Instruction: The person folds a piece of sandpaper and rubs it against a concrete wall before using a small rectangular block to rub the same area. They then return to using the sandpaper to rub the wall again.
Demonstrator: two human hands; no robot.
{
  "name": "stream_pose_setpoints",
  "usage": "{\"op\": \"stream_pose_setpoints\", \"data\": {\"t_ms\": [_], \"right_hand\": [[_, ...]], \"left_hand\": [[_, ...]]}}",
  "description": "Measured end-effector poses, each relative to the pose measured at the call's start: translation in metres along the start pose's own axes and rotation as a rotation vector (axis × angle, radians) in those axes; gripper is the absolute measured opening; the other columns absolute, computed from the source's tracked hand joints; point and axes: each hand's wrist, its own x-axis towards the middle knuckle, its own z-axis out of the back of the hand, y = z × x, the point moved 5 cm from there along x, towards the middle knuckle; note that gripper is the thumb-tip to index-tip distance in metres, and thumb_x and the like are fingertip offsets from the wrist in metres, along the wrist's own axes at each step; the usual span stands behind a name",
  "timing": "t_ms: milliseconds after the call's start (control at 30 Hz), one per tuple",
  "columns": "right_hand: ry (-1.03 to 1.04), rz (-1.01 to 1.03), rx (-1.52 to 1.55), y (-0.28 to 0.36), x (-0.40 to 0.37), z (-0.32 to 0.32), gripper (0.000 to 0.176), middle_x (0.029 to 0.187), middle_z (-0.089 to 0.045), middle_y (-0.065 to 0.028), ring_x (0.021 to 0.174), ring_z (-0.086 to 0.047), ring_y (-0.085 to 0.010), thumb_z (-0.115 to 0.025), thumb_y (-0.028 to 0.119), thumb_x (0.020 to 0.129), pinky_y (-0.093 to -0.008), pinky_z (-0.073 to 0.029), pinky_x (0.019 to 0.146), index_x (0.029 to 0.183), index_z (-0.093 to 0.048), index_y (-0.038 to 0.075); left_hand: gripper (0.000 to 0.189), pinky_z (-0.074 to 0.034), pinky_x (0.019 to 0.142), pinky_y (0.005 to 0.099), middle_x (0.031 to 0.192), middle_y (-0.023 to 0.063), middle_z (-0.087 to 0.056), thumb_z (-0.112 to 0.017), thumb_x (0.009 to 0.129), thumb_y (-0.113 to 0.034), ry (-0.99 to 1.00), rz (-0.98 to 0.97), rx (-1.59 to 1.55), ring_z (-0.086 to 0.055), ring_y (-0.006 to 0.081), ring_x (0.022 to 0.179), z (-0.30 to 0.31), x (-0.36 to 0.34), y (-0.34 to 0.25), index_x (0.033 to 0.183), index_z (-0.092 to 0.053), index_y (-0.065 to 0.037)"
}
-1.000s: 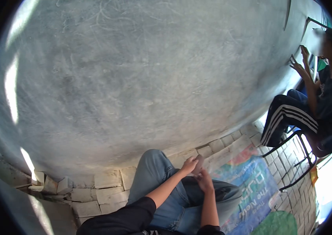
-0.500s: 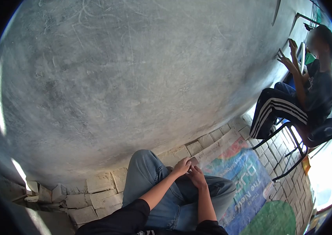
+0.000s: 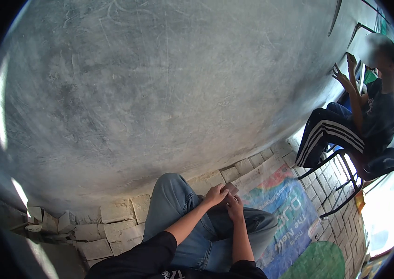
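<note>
Centrally, we record a small brown piece [image 3: 231, 188] held up in the air, seen against the left edge of the printed banner [image 3: 294, 230], our landmark for all places below. One corner juts clear of the fingers; its exact form is too small for us to tell. The left hand [image 3: 215, 195], just left of the banner, is closed on the piece's left end, fingers curled over it. The right hand [image 3: 235, 208], nearer the wearer and also by the banner's left edge, is partly closed, with bent fingertips up against the piece's near side; we cannot tell whether it grips.

Below the hands we note folded legs in blue jeans [image 3: 171, 197], left of the banner, with the right knee overlapping it in view. Under the banner runs a paved floor [image 3: 342, 223]; a green sheet [image 3: 318, 261] adjoins the banner's near right part.

Beyond the banner's far end we see a scuffed grey wall [image 3: 160, 102]. Right of the banner stands a black chair [image 3: 380, 165], carrying a seated co-worker [image 3: 380, 114] in striped trousers [image 3: 329, 132], hands raised by the wall; contact there is unclear to us. Well left of the banner, loose blocks [image 3: 66, 222] lie near the wall's foot.
</note>
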Motion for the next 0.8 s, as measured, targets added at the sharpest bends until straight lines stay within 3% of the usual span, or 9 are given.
{"op": "stream_pose_setpoints", "data": {"t_ms": [133,300,400,467,533,633,700,767,800], "right_hand": [[0.084,-0.026,-0.036,0.002,-0.003,-0.005,0.034,0.097,-0.059,-0.004,0.08,-0.056,-0.0124,-0.068,0.018,0.083,-0.0273,-0.043,0.066,0.111,-0.052,0.005],[0.253,0.08,-0.037,0.014,-0.009,-0.024,0.038,0.102,-0.061,-0.0098,0.087,-0.06,-0.017,-0.067,0.012,0.082,-0.0289,-0.049,0.071,0.114,-0.051,-0.001],[0.192,0.595,-0.452,0.086,-0.055,-0.065,0.043,0.103,-0.063,-0.0073,0.094,-0.058,-0.0141,-0.066,0.014,0.082,-0.03,-0.046,0.083,0.121,-0.053,0.0],[0.21,0.896,-0.675,0.132,-0.083,-0.096,0.047,0.103,-0.063,-0.0091,0.095,-0.059,-0.0147,-0.066,0.013,0.08,-0.029,-0.047,0.081,0.122,-0.053,-0.001],[0.256,1.059,-0.809,0.167,-0.118,-0.125,0.05,0.106,-0.061,-0.0123,0.094,-0.06,-0.0162,-0.065,0.011,0.078,-0.0278,-0.049,0.075,0.126,-0.051,0.001],[0.163,1.368,-0.892,0.209,-0.166,-0.164,0.055,0.12,-0.059,-0.0157,0.089,-0.06,-0.0173,-0.059,0.009,0.082,-0.0269,-0.048,0.068,0.134,-0.043,0.004],[0.079,1.307,-0.909,0.236,-0.2,-0.191,0.05,0.118,-0.058,-0.019,0.077,-0.06,-0.015,-0.052,0.006,0.087,-0.0278,-0.047,0.062,0.135,-0.041,0.005],[-0.014,1.474,-0.837,0.259,-0.219,-0.208,0.044,0.113,-0.058,-0.0223,0.067,-0.059,-0.0189,-0.045,0.006,0.09,-0.0283,-0.045,0.058,0.134,-0.043,0.006],[0.047,1.384,-0.742,0.266,-0.228,-0.216,0.042,0.105,-0.059,-0.0247,0.059,-0.055,-0.0279,-0.043,0.009,0.092,-0.0297,-0.044,0.057,0.134,-0.042,0.006]], "left_hand": [[0.036,-0.048,0.078,0.0444,0.099,0.0202,-0.063,-0.06,0.081,-0.033,0.006,-0.023,0.035,-0.06,0.0377,0.094,0.007,0.001,-0.005,0.104,-0.059,-0.005],[0.037,-0.049,0.077,0.0423,0.095,0.021,-0.063,-0.063,0.08,-0.028,-0.234,-0.025,-0.034,-0.061,0.0363,0.092,0.025,0.01,-0.011,0.105,-0.059,-0.002],[0.036,-0.05,0.076,0.0393,0.094,0.016,-0.065,-0.062,0.083,-0.028,-0.284,-0.005,-0.143,-0.063,0.0303,0.087,0.04,0.022,-0.037,0.107,-0.058,-0.002],[0.029,-0.052,0.074,0.0346,0.091,0.0082,-0.064,-0.057,0.089,-0.026,0.063,0.49,-1.041,-0.063,0.0225,0.083,0.047,0.01,-0.086,0.109,-0.058,-0.005],[0.025,-0.052,0.072,0.0294,0.094,0.004,-0.061,-0.05,0.093,-0.024,0.295,0.391,-1.301,-0.06,0.0164,0.084,0.046,0.031,-0.108,0.11,-0.057,-0.007],[0.024,-0.051,0.069,0.0265,0.096,0.0056,-0.06,-0.05,0.093,-0.023,0.353,0.282,-1.286,-0.06,0.016,0.082,0.094,0.018,-0.182,0.108,-0.058,-0.005],[0.03,-0.05,0.071,0.0275,0.104,0.0066,-0.057,-0.052,0.093,-0.028,0.41,0.182,-1.172,-0.057,0.0162,0.088,0.12,0.007,-0.223,0.11,-0.055,-0.004],[0.033,-0.049,0.075,0.0275,0.109,0.0047,-0.055,-0.052,0.092,-0.03,0.386,0.108,-1.13,-0.056,0.0149,0.092,0.145,-0.001,-0.251,0.114,-0.053,-0.006],[0.036,-0.048,0.078,0.0275,0.115,0.0029,-0.053,-0.052,0.092,-0.032,0.362,0.058,-1.095,-0.055,0.0135,0.097,0.156,-0.009,-0.263,0.117,-0.051,-0.007]]}}
